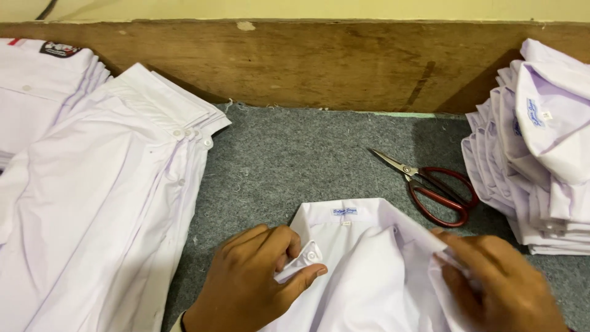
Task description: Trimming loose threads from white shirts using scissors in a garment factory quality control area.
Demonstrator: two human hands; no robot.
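Note:
A white collared shirt [369,270] lies on the grey felt table top [289,154] right in front of me, its collar and small label turned up toward the far side. My left hand [246,283] pinches the left front edge of the shirt near a white button, thumb and fingers closed on the cloth. My right hand [498,283] grips the right collar edge of the same shirt, with the fabric folded under its fingers.
Red-handled scissors [436,187] lie shut on the felt just beyond my right hand. A stack of folded white shirts [541,154] stands at the right edge. More white shirts [92,197] lie spread and layered at the left. A wooden board [307,61] backs the table.

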